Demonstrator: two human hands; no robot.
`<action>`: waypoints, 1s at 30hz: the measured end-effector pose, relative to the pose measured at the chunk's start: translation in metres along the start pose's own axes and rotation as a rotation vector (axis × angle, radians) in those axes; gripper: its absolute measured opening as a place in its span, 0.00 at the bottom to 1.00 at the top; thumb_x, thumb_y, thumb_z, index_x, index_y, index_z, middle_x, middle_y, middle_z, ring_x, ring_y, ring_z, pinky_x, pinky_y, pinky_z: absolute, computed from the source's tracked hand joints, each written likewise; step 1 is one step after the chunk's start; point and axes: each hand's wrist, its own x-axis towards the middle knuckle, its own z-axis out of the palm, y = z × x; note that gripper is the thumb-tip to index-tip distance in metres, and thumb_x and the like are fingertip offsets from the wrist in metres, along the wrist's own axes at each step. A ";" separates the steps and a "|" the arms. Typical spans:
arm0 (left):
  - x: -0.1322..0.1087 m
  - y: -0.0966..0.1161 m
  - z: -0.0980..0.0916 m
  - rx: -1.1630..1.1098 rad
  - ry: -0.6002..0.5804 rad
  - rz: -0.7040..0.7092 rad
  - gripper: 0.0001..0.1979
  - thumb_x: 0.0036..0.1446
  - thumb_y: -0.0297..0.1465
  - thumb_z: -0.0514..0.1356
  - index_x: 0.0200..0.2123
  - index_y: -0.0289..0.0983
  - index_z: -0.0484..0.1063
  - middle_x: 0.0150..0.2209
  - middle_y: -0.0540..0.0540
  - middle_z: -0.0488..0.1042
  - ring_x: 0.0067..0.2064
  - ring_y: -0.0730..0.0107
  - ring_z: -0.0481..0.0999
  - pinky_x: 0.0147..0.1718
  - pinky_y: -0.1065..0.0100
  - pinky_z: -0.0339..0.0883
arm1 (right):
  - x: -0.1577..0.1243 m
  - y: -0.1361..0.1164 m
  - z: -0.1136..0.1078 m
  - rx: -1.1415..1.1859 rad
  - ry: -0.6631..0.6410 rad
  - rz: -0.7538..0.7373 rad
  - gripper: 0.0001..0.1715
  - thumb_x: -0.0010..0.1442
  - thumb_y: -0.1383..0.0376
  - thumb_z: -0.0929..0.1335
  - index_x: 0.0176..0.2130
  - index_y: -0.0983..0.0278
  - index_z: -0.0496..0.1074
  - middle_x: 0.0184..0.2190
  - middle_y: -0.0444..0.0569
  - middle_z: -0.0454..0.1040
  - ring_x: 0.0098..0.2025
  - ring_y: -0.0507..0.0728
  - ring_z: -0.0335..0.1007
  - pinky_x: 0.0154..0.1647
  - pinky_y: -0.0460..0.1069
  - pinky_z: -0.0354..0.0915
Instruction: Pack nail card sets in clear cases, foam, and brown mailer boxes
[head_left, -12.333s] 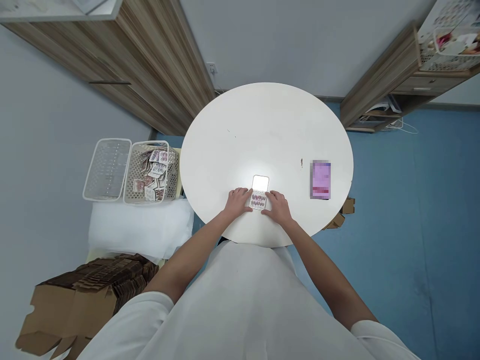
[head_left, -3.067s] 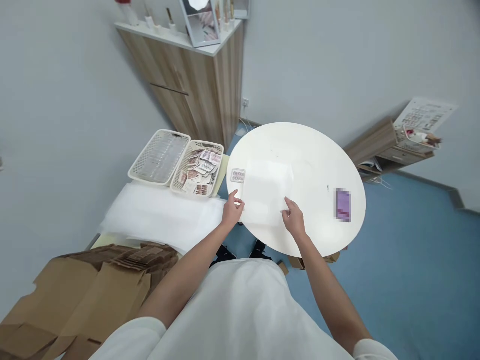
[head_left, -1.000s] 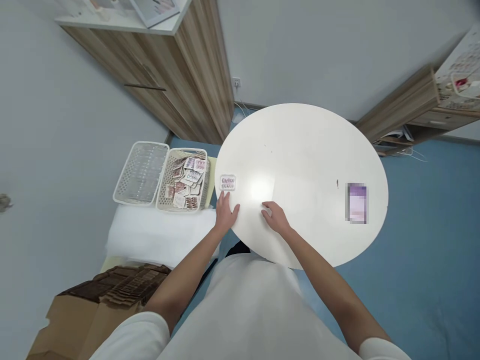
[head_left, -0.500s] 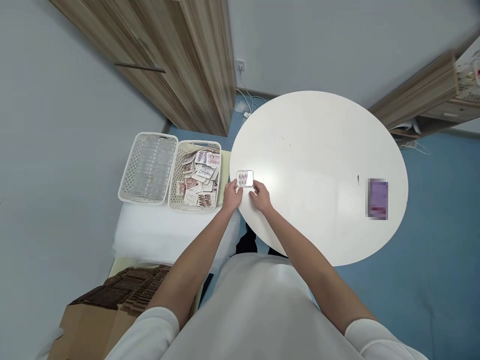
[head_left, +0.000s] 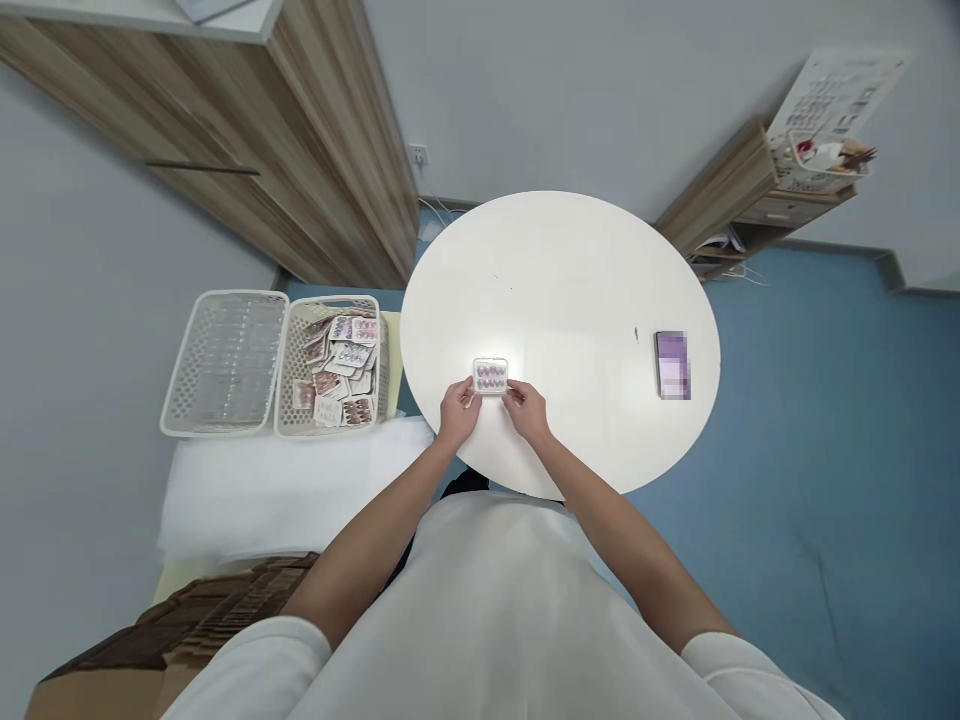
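Note:
Over the white round table, a small clear plastic case [head_left: 490,376] shows two rows of glossy pink-purple ovals that look like press-on nails. My left hand [head_left: 459,410] grips its lower left corner between thumb and fingers. At the lower right corner, my right hand [head_left: 526,408] pinches it the same way. The case lies between both hands, its face toward me. I cannot tell whether its underside touches the table.
The round table [head_left: 570,260] carries a purple, blurred flat object [head_left: 673,365] at its right. To the left stand a white basket [head_left: 279,425] of nail cards and another basket [head_left: 187,330] holding clear cases. White wrap [head_left: 285,490] and brown cartons [head_left: 112,640] lie nearer me.
My view has turned to the right, so table and baskets appear further left. Both hands still hold the case; a white patch covering its right part is gone and both rows show fully.

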 end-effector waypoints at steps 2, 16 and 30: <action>-0.015 0.006 0.019 -0.003 -0.061 0.029 0.21 0.51 0.29 0.56 0.50 0.37 0.65 0.45 0.43 0.67 0.43 0.70 0.71 0.47 0.64 0.66 | -0.012 0.012 -0.029 -0.015 0.019 0.012 0.21 0.53 0.63 0.62 0.47 0.63 0.67 0.43 0.52 0.71 0.42 0.55 0.70 0.45 0.53 0.66; -0.084 0.021 0.122 0.211 -0.300 0.091 0.17 0.51 0.26 0.54 0.45 0.40 0.70 0.42 0.47 0.71 0.42 0.71 0.72 0.42 0.68 0.68 | -0.066 0.096 -0.157 -0.284 -0.167 -0.083 0.18 0.55 0.70 0.59 0.42 0.60 0.72 0.42 0.48 0.72 0.42 0.55 0.69 0.44 0.53 0.66; -0.091 0.024 0.126 0.692 -0.362 0.490 0.29 0.46 0.29 0.58 0.54 0.38 0.57 0.57 0.40 0.55 0.56 0.56 0.57 0.50 0.56 0.60 | -0.049 0.102 -0.162 -0.659 -0.318 -0.491 0.34 0.46 0.66 0.70 0.52 0.63 0.59 0.59 0.57 0.51 0.59 0.67 0.48 0.51 0.60 0.57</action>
